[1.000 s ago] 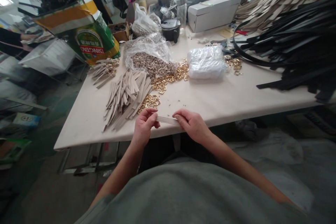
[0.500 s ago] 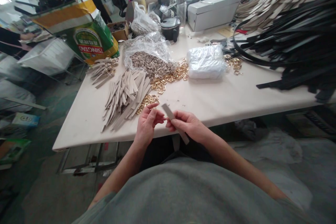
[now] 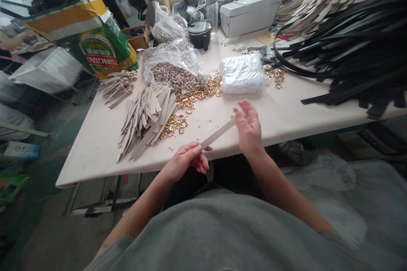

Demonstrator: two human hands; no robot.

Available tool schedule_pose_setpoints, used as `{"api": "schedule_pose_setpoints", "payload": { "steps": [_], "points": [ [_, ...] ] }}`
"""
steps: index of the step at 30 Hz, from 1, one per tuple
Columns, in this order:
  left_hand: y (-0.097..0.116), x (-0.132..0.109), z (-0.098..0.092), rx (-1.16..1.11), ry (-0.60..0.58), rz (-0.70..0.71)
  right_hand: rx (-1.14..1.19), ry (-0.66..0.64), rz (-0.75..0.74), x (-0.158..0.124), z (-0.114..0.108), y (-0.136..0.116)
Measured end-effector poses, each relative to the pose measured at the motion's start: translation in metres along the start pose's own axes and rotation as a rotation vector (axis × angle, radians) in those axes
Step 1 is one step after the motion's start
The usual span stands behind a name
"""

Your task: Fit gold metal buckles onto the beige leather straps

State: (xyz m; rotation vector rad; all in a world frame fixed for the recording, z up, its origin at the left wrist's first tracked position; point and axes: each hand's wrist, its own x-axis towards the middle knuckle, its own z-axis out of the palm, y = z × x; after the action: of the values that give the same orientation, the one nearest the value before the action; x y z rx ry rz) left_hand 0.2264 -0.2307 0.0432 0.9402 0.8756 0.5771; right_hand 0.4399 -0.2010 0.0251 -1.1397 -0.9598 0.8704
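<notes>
Strip pile (image 3: 146,114), well left of the packet (image 3: 242,74), with buckles (image 3: 174,125) beside it: a strip dropped here could be lost among its like. Left hand (image 3: 187,157), front-left of the packet, pinches one end of the held strip (image 3: 218,134), which slants up toward the packet's near side. Right hand (image 3: 249,130), before the packet, is loosely spread at the far end; blur hides any contact. A slackened left pinch could let the strip slip.

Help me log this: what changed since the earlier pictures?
The left hand now holds the strip by its near end; the right hand, which half a second ago gripped its middle, has opened and moved forward and right. The strip pile and gold buckles stayed put.
</notes>
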Motion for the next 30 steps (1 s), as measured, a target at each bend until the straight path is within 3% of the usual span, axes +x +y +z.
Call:
{"api": "schedule_pose_setpoints", "payload": {
  "steps": [1, 3, 5, 7, 15, 22, 26, 30],
  "points": [
    [0.003, 0.000, -0.002, 0.011, -0.029, -0.028, -0.139, -0.006, -0.133, 0.001, -0.004, -0.005],
    [0.008, 0.000, -0.005, 0.031, -0.060, -0.057, -0.348, -0.239, -0.331, 0.000, -0.007, -0.015],
    [0.012, 0.001, -0.006, 0.043, -0.060, -0.055, -0.427, -0.573, -0.391, -0.004, -0.005, -0.021],
    [0.014, 0.002, -0.008, 0.037, -0.033, -0.037, -0.440, -0.734, -0.358, -0.010, 0.001, -0.020],
    [0.008, 0.000, -0.013, -0.021, 0.111, 0.053, -0.402, -0.657, -0.210, -0.024, 0.011, -0.008],
    [0.005, -0.003, -0.012, -0.066, 0.145, 0.093, -0.470, -0.667, -0.295, -0.026, 0.014, -0.017],
    [0.005, -0.001, -0.012, 0.081, 0.189, 0.190, -0.524, -0.646, -0.349, -0.026, 0.014, -0.016],
    [0.007, 0.003, -0.009, 0.421, 0.368, 0.471, -0.609, -0.614, -0.422, -0.027, 0.012, -0.016]
  ]
}}
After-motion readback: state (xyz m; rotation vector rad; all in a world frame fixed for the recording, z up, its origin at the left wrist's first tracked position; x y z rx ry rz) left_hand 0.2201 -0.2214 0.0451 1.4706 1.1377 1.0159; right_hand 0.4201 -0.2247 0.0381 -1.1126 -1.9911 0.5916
